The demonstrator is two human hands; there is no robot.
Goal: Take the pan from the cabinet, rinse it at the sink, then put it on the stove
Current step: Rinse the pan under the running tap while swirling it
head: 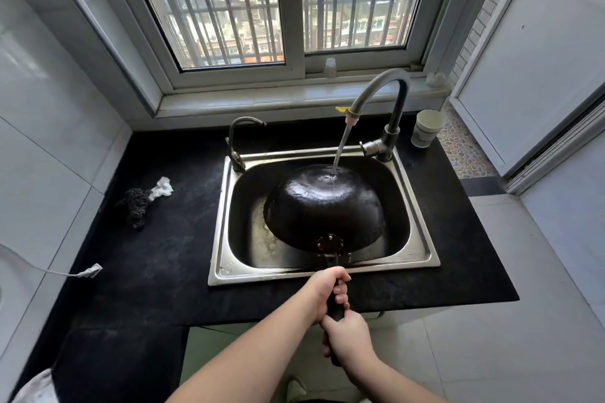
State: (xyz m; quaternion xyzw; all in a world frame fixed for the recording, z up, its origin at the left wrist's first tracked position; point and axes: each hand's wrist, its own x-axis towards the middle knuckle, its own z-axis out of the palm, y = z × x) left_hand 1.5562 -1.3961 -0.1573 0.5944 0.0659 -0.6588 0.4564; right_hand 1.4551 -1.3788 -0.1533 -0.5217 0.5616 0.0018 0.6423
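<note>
Left grip: my left hand [329, 291] wraps tight round the pan handle [334, 306], the hand nearer the bowl, fingers curled over its right side.
Right grip: my right hand [348, 339] clamps round the same handle just behind the left, at its near end.
Pan: the black pan [322, 206] is upside down over the sink [422, 258], its rounded bottom up and wet.
Long axis: the handle runs from the bowl straight back toward me, crossing the sink's near rim.
Water: the stream [340, 149] from the tall faucet [389, 98] hits the pan's far upper side.
Table: black table [157, 258] round the sink, with a scouring pad [136, 206] and a paper cup [427, 127].
</note>
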